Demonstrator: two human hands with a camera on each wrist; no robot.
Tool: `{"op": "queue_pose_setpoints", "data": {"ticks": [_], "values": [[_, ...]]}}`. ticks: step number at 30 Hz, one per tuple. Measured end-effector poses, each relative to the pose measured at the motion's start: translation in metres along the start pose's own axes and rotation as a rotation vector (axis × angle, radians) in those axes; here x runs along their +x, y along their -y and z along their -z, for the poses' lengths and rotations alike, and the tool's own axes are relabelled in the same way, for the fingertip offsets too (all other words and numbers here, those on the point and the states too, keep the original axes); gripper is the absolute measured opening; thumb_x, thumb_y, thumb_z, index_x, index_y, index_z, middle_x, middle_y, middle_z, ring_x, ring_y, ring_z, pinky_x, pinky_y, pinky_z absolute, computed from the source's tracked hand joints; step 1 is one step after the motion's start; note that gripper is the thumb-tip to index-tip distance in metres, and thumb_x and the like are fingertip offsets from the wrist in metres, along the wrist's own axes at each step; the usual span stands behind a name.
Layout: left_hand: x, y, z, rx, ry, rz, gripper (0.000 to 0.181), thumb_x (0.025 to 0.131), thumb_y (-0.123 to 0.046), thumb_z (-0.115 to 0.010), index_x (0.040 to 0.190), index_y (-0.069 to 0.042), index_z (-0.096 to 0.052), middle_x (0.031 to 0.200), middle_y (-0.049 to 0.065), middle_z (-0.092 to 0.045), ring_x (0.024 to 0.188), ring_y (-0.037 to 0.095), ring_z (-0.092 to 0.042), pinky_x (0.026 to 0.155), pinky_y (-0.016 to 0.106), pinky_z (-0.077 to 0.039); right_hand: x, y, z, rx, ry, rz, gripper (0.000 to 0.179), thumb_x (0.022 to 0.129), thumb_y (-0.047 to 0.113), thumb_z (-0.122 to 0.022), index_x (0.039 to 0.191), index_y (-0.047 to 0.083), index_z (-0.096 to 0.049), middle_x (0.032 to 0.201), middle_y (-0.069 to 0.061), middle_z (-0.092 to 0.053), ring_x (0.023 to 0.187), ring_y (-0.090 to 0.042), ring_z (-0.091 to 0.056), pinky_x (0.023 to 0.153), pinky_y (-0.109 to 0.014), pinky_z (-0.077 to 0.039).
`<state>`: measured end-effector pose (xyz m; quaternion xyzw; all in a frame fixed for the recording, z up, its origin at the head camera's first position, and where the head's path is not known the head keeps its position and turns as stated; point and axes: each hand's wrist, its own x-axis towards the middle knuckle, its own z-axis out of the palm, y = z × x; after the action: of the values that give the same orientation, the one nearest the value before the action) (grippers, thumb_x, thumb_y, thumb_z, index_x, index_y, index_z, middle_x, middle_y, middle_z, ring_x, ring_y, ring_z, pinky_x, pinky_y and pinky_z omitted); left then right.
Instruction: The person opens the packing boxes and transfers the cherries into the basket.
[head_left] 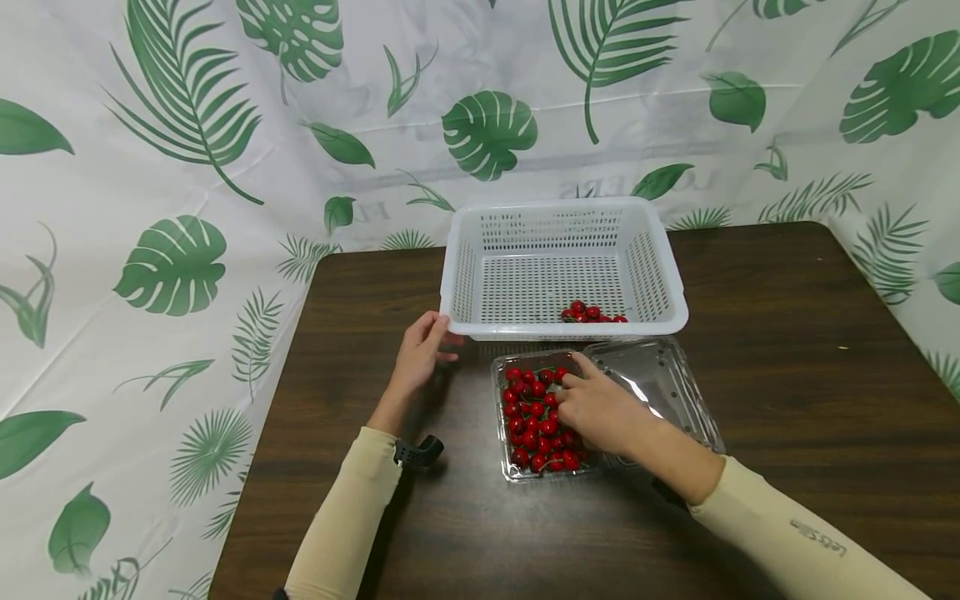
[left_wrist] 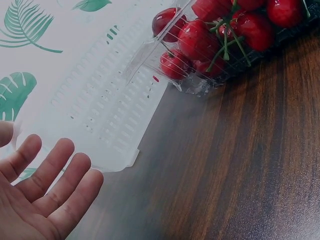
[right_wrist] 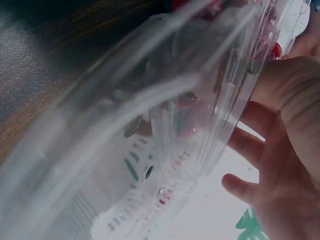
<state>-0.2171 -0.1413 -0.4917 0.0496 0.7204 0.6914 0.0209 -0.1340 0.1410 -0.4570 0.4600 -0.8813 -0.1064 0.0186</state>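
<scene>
Red cherries (head_left: pixel 531 417) with green stems fill a clear plastic clamshell box (head_left: pixel 514 477). My right hand (head_left: pixel 603 412) reaches over its right side, fingers spread and fingertips among the cherries. In the right wrist view the clear plastic (right_wrist: pixel 165 95) covers much of the picture, and the right fingertips are partly hidden behind it. My left hand (head_left: pixel 418 354) is at the front left corner of a white perforated basket (head_left: pixel 566 329), its thumb at the rim. The left wrist view shows the left fingers (left_wrist: pixel 75 175) nearly straight, holding nothing. Several cherries (head_left: pixel 579 310) lie in the basket.
The box's clear lid (head_left: pixel 667 383) lies folded back to the right, by the basket's front. Everything stands on a dark wood-grain table (head_left: pixel 810 375). Behind and left of it hangs a white cloth (head_left: pixel 420 50) with green leaf prints.
</scene>
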Motion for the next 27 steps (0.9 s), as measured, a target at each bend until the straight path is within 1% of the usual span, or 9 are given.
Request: {"op": "queue_pose_setpoints", "data": {"ticks": [5, 8, 14, 19, 22, 25, 27], "values": [[-0.0001, -0.0007, -0.0005, -0.013, -0.008, -0.010, 0.027, 0.105, -0.020, -0.048, 0.106, 0.007, -0.055, 0.100, 0.022, -0.065, 0.098, 0.058, -0.056, 0.069, 0.053, -0.059, -0.0014, -0.0014, -0.0005, 0.047, -0.019, -0.011, 0.031, 0.068, 0.001, -0.077, 0.057, 0.022, -0.058, 0.068, 0.006, -0.063, 0.079, -0.020, -0.056, 0.108, -0.063, -0.032], [-0.0003, -0.0008, -0.0002, -0.017, -0.004, -0.012, 0.028, 0.105, -0.020, -0.048, 0.106, 0.007, -0.055, 0.100, 0.021, -0.065, 0.098, 0.058, -0.057, 0.069, 0.054, -0.059, -0.0013, -0.0028, -0.0014, 0.091, -0.021, -0.022, 0.030, 0.069, 0.001, -0.075, 0.058, 0.023, -0.058, 0.069, 0.007, -0.063, 0.080, -0.020, -0.057, 0.107, -0.064, -0.031], [-0.0001, -0.0004, 0.0010, -0.016, 0.012, -0.008, 0.031, 0.105, -0.023, -0.049, 0.108, 0.007, -0.054, 0.101, 0.018, -0.065, 0.099, 0.056, -0.058, 0.074, 0.062, -0.055, -0.0018, -0.0050, -0.0031, 0.135, -0.017, -0.038, 0.023, 0.079, 0.009, -0.074, 0.065, 0.023, -0.063, 0.072, 0.006, -0.064, 0.083, -0.021, -0.058, 0.107, -0.064, -0.032], [-0.0002, -0.0013, 0.0005, -0.004, 0.014, -0.023, 0.031, 0.105, -0.021, -0.047, 0.108, 0.009, -0.055, 0.101, 0.025, -0.065, 0.096, 0.053, -0.060, 0.073, 0.061, -0.055, -0.0031, -0.0050, -0.0050, 0.128, -0.039, -0.029, 0.023, 0.084, 0.010, -0.071, 0.066, 0.021, -0.062, 0.069, 0.005, -0.060, 0.081, -0.021, -0.057, 0.105, -0.064, -0.034], [-0.0005, -0.0022, 0.0004, 0.000, 0.013, -0.026, 0.032, 0.105, -0.021, -0.047, 0.107, 0.010, -0.055, 0.101, 0.029, -0.064, 0.096, 0.053, -0.060, 0.072, 0.059, -0.057, -0.0030, -0.0047, -0.0056, 0.128, -0.048, -0.026, 0.024, 0.082, 0.008, -0.070, 0.064, 0.020, -0.059, 0.067, 0.005, -0.059, 0.079, -0.021, -0.057, 0.106, -0.063, -0.034], [-0.0006, -0.0028, 0.0004, 0.003, 0.014, -0.024, 0.032, 0.105, -0.022, -0.047, 0.107, 0.010, -0.055, 0.101, 0.030, -0.063, 0.097, 0.055, -0.059, 0.071, 0.058, -0.058, -0.0024, -0.0042, -0.0055, 0.146, -0.052, -0.024, 0.027, 0.078, 0.005, -0.071, 0.063, 0.021, -0.055, 0.066, 0.006, -0.059, 0.079, -0.020, -0.057, 0.107, -0.064, -0.033], [-0.0003, -0.0026, 0.0005, 0.002, 0.015, -0.019, 0.032, 0.105, -0.022, -0.047, 0.108, 0.009, -0.055, 0.102, 0.031, -0.063, 0.096, 0.053, -0.060, 0.071, 0.058, -0.057, -0.0023, -0.0038, -0.0053, 0.158, -0.059, -0.022, 0.028, 0.076, 0.004, -0.071, 0.063, 0.021, -0.053, 0.063, 0.007, -0.058, 0.079, -0.019, -0.058, 0.106, -0.064, -0.033]]}}
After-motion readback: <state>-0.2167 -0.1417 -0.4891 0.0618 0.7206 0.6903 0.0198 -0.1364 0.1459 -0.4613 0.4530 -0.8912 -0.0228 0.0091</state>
